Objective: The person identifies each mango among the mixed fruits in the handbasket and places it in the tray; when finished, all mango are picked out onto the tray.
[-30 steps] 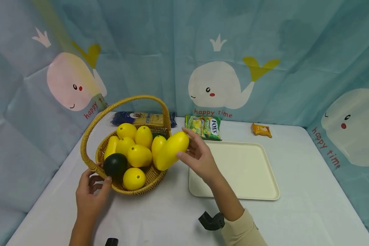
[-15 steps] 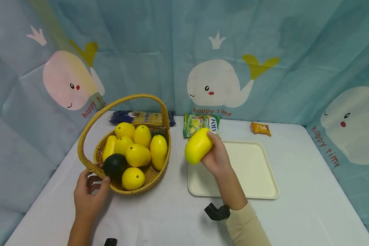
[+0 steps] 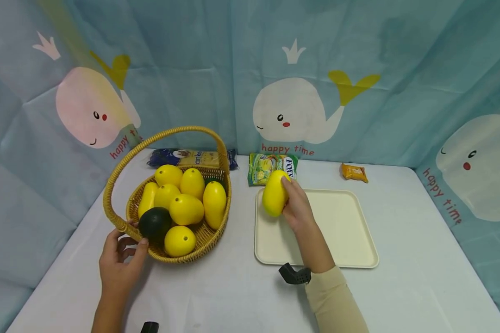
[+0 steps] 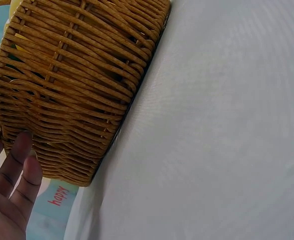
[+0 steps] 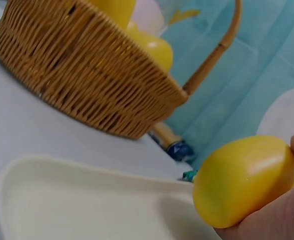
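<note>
A yellow mango (image 3: 276,193) with a greenish lower end is held between the thumb and fingers of my right hand (image 3: 296,206), above the left part of a cream tray (image 3: 341,231). In the right wrist view the mango (image 5: 244,182) overlaps the tray's far rim. My left hand (image 3: 118,263) grips the rim of a wicker basket (image 3: 210,243) by its handle base, thumb at the rim and fingers along the outer side. Inside the basket lie several yellow mangoes (image 3: 186,209) and a dark green, avocado-like fruit (image 3: 155,224).
Along the back edge lie a blue and yellow noodle packet (image 3: 191,158), a green FOX'S candy bag (image 3: 260,169) and a small orange packet (image 3: 354,173). The basket's tall handle (image 3: 162,134) arches over the fruit. A curtain (image 3: 208,92) with whale prints hangs behind the table.
My right hand has lifted the mango out of the basket's right side and carried it rightward over the tray. The left hand has stayed at the basket rim.
</note>
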`<act>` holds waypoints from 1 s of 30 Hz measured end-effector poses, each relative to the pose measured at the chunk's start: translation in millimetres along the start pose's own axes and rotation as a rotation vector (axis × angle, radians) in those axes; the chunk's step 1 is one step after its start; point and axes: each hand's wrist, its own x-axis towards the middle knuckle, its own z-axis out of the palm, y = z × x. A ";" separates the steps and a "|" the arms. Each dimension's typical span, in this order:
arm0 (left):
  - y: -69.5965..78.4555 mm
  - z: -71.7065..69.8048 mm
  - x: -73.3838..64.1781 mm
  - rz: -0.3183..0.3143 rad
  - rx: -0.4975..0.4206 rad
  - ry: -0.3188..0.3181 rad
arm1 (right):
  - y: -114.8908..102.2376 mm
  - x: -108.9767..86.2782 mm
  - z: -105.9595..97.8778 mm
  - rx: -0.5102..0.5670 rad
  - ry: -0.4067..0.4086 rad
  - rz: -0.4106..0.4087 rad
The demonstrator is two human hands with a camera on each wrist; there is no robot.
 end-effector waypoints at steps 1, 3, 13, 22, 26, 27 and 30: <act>0.1 0.2 -0.4 0.002 -0.002 0.002 | 2.2 2.8 -1.3 -0.020 0.004 0.003; 9.5 0.4 -0.3 0.010 -0.010 0.004 | 6.5 7.9 -3.2 -0.061 0.008 0.007; 2.2 0.1 0.1 0.002 0.013 -0.002 | 15.5 12.7 -4.7 -0.319 0.016 -0.020; -2.6 0.1 0.3 0.009 -0.020 -0.012 | 15.9 8.3 -7.8 -0.742 0.066 -0.147; -1.7 1.0 1.0 0.009 -0.015 -0.007 | 12.6 7.1 -10.9 -0.817 0.077 -0.212; 0.6 1.1 1.3 0.009 -0.010 -0.006 | 12.6 7.5 -12.0 -0.843 0.073 -0.216; 14.6 1.1 2.3 0.015 -0.016 -0.004 | 14.9 9.4 -14.8 -0.919 0.054 -0.194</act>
